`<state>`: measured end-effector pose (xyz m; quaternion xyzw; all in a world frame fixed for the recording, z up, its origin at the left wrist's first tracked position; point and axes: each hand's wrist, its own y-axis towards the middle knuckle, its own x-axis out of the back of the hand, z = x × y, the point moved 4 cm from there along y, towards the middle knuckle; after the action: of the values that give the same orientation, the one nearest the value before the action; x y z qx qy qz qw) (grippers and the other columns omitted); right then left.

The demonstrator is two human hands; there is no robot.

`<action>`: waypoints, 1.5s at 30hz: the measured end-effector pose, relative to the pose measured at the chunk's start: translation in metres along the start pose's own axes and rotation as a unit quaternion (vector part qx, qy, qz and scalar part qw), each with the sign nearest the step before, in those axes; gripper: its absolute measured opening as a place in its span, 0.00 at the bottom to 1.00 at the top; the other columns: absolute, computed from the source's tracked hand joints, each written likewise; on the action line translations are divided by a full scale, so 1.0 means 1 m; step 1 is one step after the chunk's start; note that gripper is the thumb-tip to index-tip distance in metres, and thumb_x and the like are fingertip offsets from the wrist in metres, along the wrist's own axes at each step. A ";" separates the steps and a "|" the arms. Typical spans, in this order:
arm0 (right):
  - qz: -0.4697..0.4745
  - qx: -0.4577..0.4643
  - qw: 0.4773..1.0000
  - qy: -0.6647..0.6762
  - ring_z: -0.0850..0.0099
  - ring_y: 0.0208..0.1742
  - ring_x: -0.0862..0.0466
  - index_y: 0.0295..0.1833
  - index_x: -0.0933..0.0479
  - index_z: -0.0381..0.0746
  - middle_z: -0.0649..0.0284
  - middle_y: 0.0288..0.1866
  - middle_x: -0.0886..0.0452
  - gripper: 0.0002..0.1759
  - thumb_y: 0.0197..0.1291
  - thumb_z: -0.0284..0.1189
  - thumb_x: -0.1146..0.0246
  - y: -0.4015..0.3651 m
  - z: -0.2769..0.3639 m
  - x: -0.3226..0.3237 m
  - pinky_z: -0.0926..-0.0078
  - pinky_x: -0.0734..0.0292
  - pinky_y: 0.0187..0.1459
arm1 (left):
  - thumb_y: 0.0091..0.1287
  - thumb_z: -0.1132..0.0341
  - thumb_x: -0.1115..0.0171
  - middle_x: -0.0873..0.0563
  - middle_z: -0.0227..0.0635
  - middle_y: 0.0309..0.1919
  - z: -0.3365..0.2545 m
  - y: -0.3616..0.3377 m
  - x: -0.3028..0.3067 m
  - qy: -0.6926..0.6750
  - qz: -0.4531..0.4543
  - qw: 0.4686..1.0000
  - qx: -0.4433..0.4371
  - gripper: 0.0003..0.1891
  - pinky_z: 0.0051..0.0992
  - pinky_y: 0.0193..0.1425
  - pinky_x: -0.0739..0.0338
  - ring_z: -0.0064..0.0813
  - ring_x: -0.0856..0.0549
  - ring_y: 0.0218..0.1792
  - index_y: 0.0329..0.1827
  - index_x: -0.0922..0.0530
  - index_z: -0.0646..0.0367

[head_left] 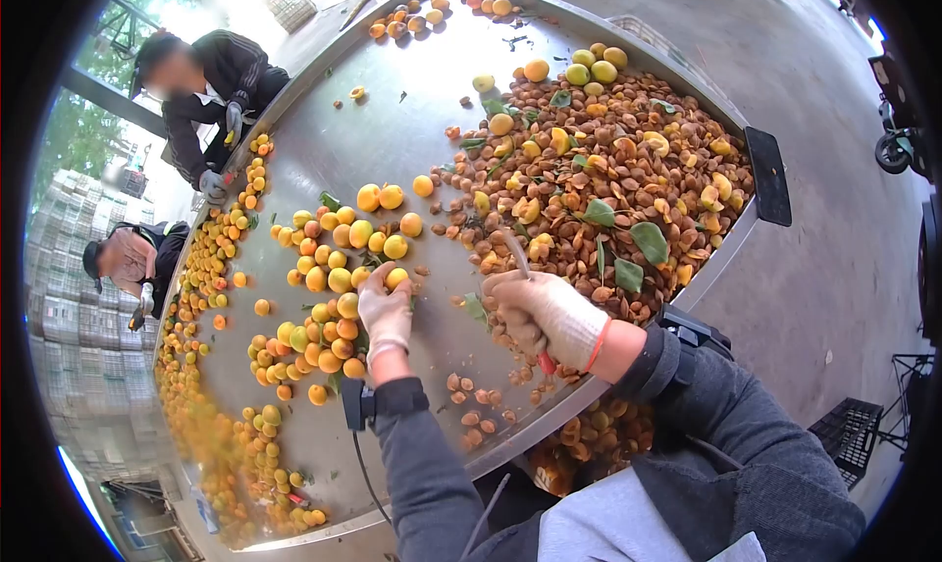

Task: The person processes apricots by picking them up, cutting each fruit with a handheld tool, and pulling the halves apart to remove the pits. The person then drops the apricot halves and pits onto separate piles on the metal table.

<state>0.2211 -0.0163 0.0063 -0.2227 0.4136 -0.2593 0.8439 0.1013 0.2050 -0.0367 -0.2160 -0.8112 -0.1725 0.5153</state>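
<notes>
My left hand [384, 313], in a pale work glove, has its fingers closed around a yellow-orange apricot [396, 278] at the right edge of a loose group of apricots [324, 338]. In my gloved right hand [554, 315] is a knife [515, 250]; its blade points up and away, and a bit of red handle shows below the fist. The knife is apart from the apricot. Just beyond my right hand spreads a large heap of brown apricot pits [579, 184], mixed with green leaves and torn fruit pieces.
Raised edges border the metal table [334, 140]. Many apricots [196, 341] line its left side. Two people, one in a dark jacket [235, 67], work along the far left edge. Below the near edge sits apricot flesh [589, 439]. A black crate [846, 439] stands on the floor.
</notes>
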 end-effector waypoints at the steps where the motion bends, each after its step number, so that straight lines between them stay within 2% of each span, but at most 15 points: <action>1: 0.002 0.021 0.996 -0.085 0.84 0.17 0.33 0.43 0.22 0.38 0.73 0.20 0.29 0.10 0.60 0.32 0.37 -0.010 0.006 -0.011 0.84 0.41 0.17 | 0.59 0.71 0.34 0.20 0.41 0.51 0.006 -0.011 -0.001 -0.286 0.062 0.954 0.065 0.25 0.32 0.54 0.22 0.39 0.18 0.49 0.61 0.26 0.59; 2: 0.007 0.017 0.996 -0.085 0.84 0.17 0.33 0.43 0.22 0.38 0.73 0.20 0.29 0.10 0.60 0.32 0.37 -0.010 0.003 -0.014 0.84 0.41 0.17 | 0.61 0.73 0.35 0.19 0.38 0.51 0.006 -0.025 0.002 -0.546 0.114 0.820 0.126 0.24 0.30 0.54 0.21 0.35 0.18 0.49 0.62 0.27 0.60; 3: 0.020 0.053 0.986 -0.158 0.84 0.21 0.29 0.45 0.21 0.37 0.71 0.23 0.25 0.10 0.60 0.31 0.38 -0.008 0.003 -0.019 0.83 0.36 0.21 | 0.61 0.73 0.35 0.19 0.38 0.51 0.004 -0.040 0.012 -0.544 0.108 0.822 0.129 0.24 0.30 0.54 0.21 0.35 0.18 0.49 0.62 0.27 0.60; 5: 0.042 0.089 0.968 -0.231 0.83 0.24 0.26 0.47 0.19 0.37 0.68 0.26 0.21 0.12 0.60 0.29 0.38 -0.003 -0.003 -0.027 0.83 0.30 0.25 | 0.64 0.76 0.37 0.18 0.34 0.50 -0.024 -0.074 0.034 -0.746 0.123 0.651 0.069 0.25 0.28 0.56 0.21 0.30 0.18 0.50 0.65 0.29 0.60; 8: 0.095 0.170 0.917 -0.349 0.76 0.34 0.18 0.47 0.18 0.37 0.63 0.36 0.14 0.12 0.59 0.29 0.39 0.000 -0.025 -0.032 0.77 0.23 0.40 | 0.62 0.77 0.37 0.18 0.37 0.51 -0.030 -0.104 0.044 -0.813 0.110 0.564 0.094 0.29 0.29 0.59 0.22 0.31 0.18 0.51 0.68 0.33 0.59; 12: 0.091 0.194 0.833 -0.510 0.63 0.40 0.13 0.48 0.19 0.39 0.51 0.37 0.15 0.14 0.58 0.32 0.39 -0.016 -0.029 -0.041 0.68 0.21 0.43 | 0.62 0.78 0.37 0.18 0.39 0.52 -0.038 -0.123 0.044 -0.827 0.081 0.549 0.091 0.31 0.30 0.58 0.22 0.31 0.18 0.51 0.70 0.34 0.58; 14: 0.093 0.222 0.819 -0.521 0.60 0.40 0.14 0.48 0.19 0.39 0.51 0.37 0.15 0.14 0.58 0.33 0.38 -0.018 -0.033 -0.041 0.67 0.21 0.43 | 0.65 0.72 0.40 0.21 0.40 0.54 -0.039 -0.128 0.040 -0.789 0.083 0.605 0.067 0.30 0.30 0.56 0.24 0.33 0.20 0.51 0.71 0.36 0.56; 21: 0.061 0.262 0.747 -0.608 0.53 0.38 0.16 0.45 0.19 0.39 0.52 0.35 0.16 0.12 0.58 0.33 0.38 -0.014 -0.040 -0.042 0.63 0.22 0.40 | 0.64 0.75 0.40 0.20 0.40 0.52 -0.056 -0.135 0.049 -0.753 0.032 0.650 0.096 0.31 0.29 0.56 0.24 0.30 0.20 0.50 0.72 0.37 0.61; 23: 0.058 0.267 0.746 -0.608 0.52 0.38 0.16 0.45 0.20 0.39 0.52 0.34 0.17 0.12 0.57 0.33 0.38 -0.013 -0.037 -0.045 0.63 0.21 0.39 | 0.59 0.83 0.38 0.19 0.43 0.52 -0.063 -0.139 0.056 -0.643 -0.030 0.757 0.112 0.36 0.24 0.49 0.22 0.27 0.19 0.47 0.72 0.39 0.62; 28: 0.020 0.313 0.741 -0.593 0.55 0.34 0.15 0.46 0.20 0.39 0.51 0.32 0.17 0.12 0.57 0.29 0.39 -0.010 -0.041 -0.050 0.64 0.21 0.36 | 0.55 0.86 0.36 0.20 0.44 0.52 -0.067 -0.140 0.049 -0.632 -0.079 0.767 0.074 0.40 0.22 0.50 0.21 0.25 0.20 0.47 0.73 0.41 0.63; 30: 0.105 0.222 0.815 -0.526 0.65 0.29 0.16 0.45 0.21 0.36 0.53 0.29 0.17 0.11 0.58 0.27 0.41 -0.011 -0.040 -0.054 0.69 0.22 0.34 | 0.54 0.86 0.36 0.20 0.45 0.53 -0.063 -0.140 0.049 -0.622 -0.085 0.776 0.064 0.41 0.22 0.50 0.21 0.25 0.20 0.48 0.74 0.41 0.62; 36: 0.238 0.023 0.858 -0.454 0.72 0.37 0.17 0.43 0.17 0.34 0.55 0.35 0.14 0.12 0.57 0.26 0.42 -0.003 -0.046 -0.046 0.71 0.23 0.39 | 0.53 0.88 0.36 0.20 0.47 0.54 -0.062 -0.140 0.058 -0.625 -0.012 0.777 0.075 0.44 0.23 0.49 0.20 0.26 0.19 0.47 0.75 0.43 0.58; 40: 0.248 0.012 0.859 -0.447 0.71 0.36 0.16 0.44 0.16 0.36 0.55 0.34 0.14 0.12 0.57 0.26 0.42 -0.013 -0.038 -0.044 0.73 0.23 0.40 | 0.52 0.88 0.36 0.20 0.47 0.54 -0.064 -0.140 0.063 -0.663 0.038 0.747 0.028 0.45 0.23 0.48 0.20 0.27 0.18 0.49 0.75 0.43 0.57; 43: 0.214 0.144 0.779 -0.572 0.72 0.34 0.17 0.43 0.16 0.40 0.58 0.33 0.15 0.11 0.58 0.28 0.41 -0.020 -0.009 -0.036 0.76 0.22 0.39 | 0.52 0.87 0.35 0.21 0.46 0.56 -0.049 -0.134 0.062 -0.665 0.010 0.744 0.068 0.44 0.23 0.48 0.20 0.28 0.18 0.49 0.75 0.42 0.57; 45: 0.109 0.104 0.882 -0.446 0.70 0.36 0.16 0.41 0.16 0.38 0.57 0.32 0.16 0.10 0.58 0.29 0.39 -0.023 0.000 -0.024 0.72 0.22 0.41 | 0.52 0.86 0.34 0.21 0.45 0.56 -0.041 -0.132 0.055 -0.649 -0.022 0.755 0.087 0.44 0.23 0.49 0.20 0.28 0.18 0.49 0.74 0.42 0.57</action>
<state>0.2027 -0.0192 0.0342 -0.1789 -0.0139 -0.0808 0.9804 0.0423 0.0818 0.0229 -0.2123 -0.9671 0.0689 -0.1223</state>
